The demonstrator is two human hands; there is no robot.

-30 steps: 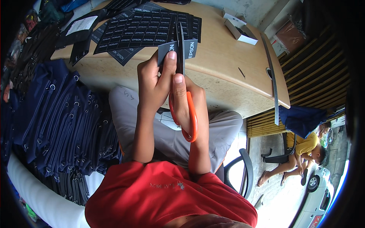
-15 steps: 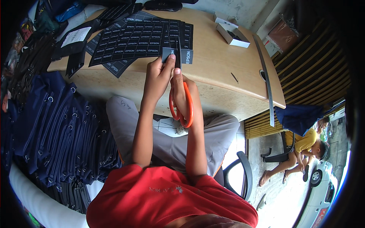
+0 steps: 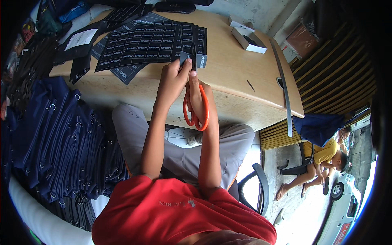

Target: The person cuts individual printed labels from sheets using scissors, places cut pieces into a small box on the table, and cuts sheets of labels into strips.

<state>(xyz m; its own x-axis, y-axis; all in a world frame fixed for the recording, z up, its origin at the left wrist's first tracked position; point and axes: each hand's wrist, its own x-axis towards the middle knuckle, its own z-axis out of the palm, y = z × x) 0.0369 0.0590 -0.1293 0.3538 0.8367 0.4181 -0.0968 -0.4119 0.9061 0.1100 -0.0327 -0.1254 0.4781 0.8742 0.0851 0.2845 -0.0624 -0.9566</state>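
Note:
My left hand (image 3: 171, 83) pinches a small dark label piece (image 3: 201, 61) with light print between thumb and fingers, over the table's near edge. Orange-handled scissors (image 3: 206, 112) are gripped in my right hand (image 3: 198, 98), the thumb lying along the top. Their dark blades point away from me and cross the label piece just right of my left fingertips. Whether the blades are fully closed is hard to see. Beyond my hands lie overlapping black sheets (image 3: 143, 45) of repeated light-printed labels.
A wooden table (image 3: 232, 73) carries an open white box (image 3: 255, 47), a long metal ruler (image 3: 284, 90) and a small thin dark tool (image 3: 250, 85). Navy fabric pieces with metal rings (image 3: 69, 134) are piled at left. A person in yellow (image 3: 324, 153) sits at far right.
Both hands, with the scissors and label piece, have shifted slightly right. The part of the piece under my left fingers now looks more tilted.

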